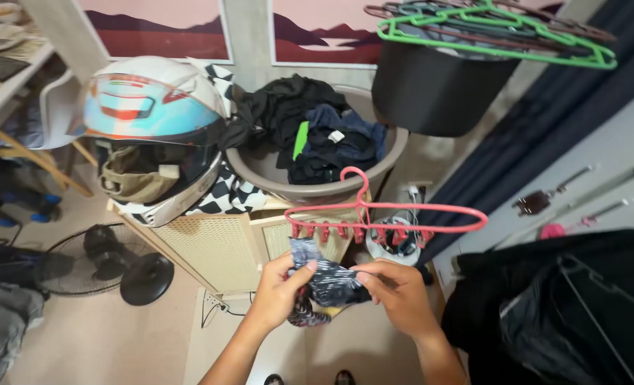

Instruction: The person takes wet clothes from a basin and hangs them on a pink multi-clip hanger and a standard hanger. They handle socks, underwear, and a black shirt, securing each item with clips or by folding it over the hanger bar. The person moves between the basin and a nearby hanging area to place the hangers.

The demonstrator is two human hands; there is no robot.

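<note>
Both hands' (281,289) grip: patterned cloth (327,281) between

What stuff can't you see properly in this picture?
- Patterned cloth, head view: the left hand and right hand bunch it, so its shape and kind stay unclear.
- Clothes in the basin: piled together, lower ones are hidden.
- Black tub: green hangers cover its top, its inside hidden.
- Dark clothing: cut off by the right and bottom edges.

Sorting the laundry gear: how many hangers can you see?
2 clear: a red hanger above the hands, a green hanger on the black bucket. Darker ones beneath the green may be more.
</note>
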